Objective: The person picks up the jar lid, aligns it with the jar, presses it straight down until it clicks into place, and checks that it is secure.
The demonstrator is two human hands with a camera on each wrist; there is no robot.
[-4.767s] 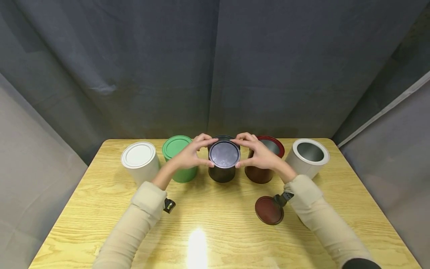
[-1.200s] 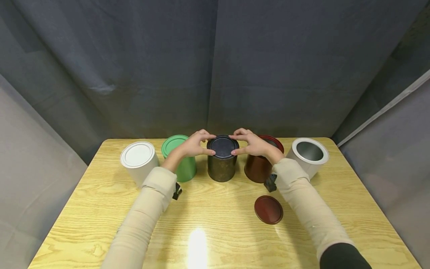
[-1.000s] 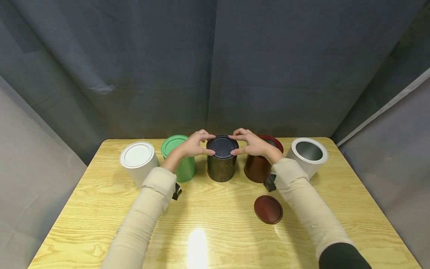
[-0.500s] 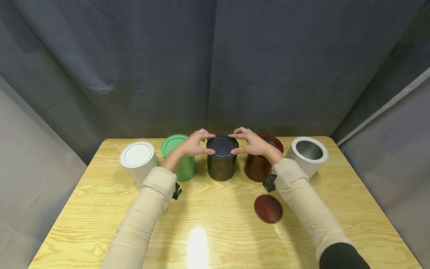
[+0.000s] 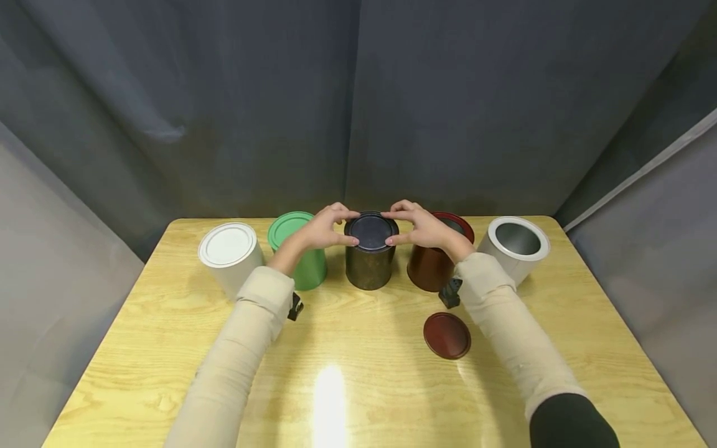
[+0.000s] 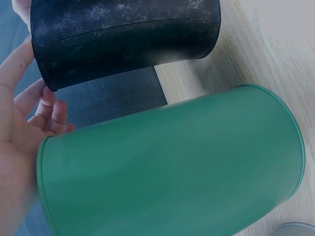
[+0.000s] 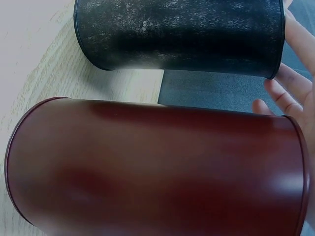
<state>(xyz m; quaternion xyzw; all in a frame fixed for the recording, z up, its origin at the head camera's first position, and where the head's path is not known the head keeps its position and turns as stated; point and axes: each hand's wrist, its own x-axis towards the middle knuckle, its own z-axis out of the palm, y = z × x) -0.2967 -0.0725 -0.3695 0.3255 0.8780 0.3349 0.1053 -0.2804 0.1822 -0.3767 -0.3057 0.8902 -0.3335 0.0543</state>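
Note:
A black lid (image 5: 371, 233) lies level on top of the black can (image 5: 368, 272) in the middle of the row. My left hand (image 5: 326, 228) holds the lid's left side, thumb at the front rim and index finger at the back. On the other side my right hand (image 5: 424, 228) holds it the same way. Below my left forearm and wrist stands the green can (image 6: 167, 167) with its green lid. The dark red can (image 7: 157, 167), open at the top, is just beside my right hand. Fingers hide parts of both neighbouring rims.
A white can with a white lid (image 5: 226, 245) stands at the left end. At the right end is a white can (image 5: 515, 252) with an uncovered opening. A dark red lid (image 5: 447, 336) lies on the wooden table (image 5: 370, 373). Grey curtains (image 5: 269, 112) hang behind.
Several seconds ago both hands held the black lid above and in front of the can's top; it has since come down onto the can. Over the last second the hands stay in place; the view tilts slightly.

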